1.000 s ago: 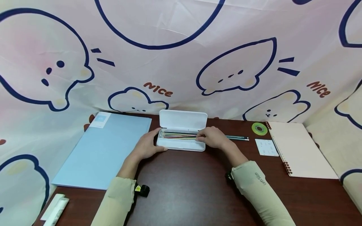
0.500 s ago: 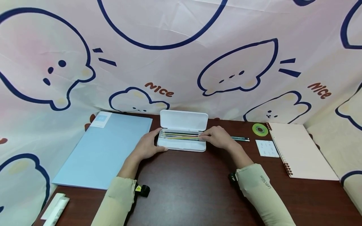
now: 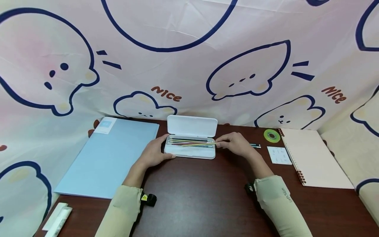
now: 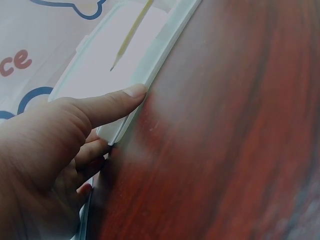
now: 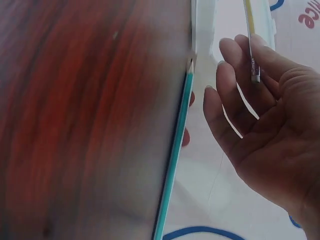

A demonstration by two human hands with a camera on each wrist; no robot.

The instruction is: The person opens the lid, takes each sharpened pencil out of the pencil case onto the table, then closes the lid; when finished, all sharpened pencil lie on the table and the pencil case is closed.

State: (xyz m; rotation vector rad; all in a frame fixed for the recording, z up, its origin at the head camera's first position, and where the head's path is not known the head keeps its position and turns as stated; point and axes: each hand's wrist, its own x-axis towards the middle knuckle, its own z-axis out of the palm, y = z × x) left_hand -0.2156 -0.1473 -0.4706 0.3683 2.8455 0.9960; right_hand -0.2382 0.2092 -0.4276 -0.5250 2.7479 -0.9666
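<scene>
A white pencil case (image 3: pixel 189 152) lies with its lid raised near the back of the dark wooden table, several pencils inside. My left hand (image 3: pixel 152 152) grips its left end, the thumb (image 4: pixel 117 104) on the front edge and the fingers partly hidden beyond the end. My right hand (image 3: pixel 236 144), just past the case's right end, pinches a yellow pencil (image 5: pixel 250 20) between thumb and fingertips near its eraser end. That pencil extends leftward over the case, its point visible in the left wrist view. Teal pencils (image 3: pixel 255 145) lie on the table behind the right hand, partly covered by it.
At left lies a large light-blue folder (image 3: pixel 109 158), with white boxes (image 3: pixel 59 219) near the front left. To the right are a green tape roll (image 3: pixel 271 135), a patterned white card (image 3: pixel 279 154) and a spiral notebook (image 3: pixel 318 158). A printed cloth (image 3: pixel 189 72) hangs behind.
My right hand has moved right, from over the case to just past its right end, drawing the yellow pencil along. The left hand stays on the case.
</scene>
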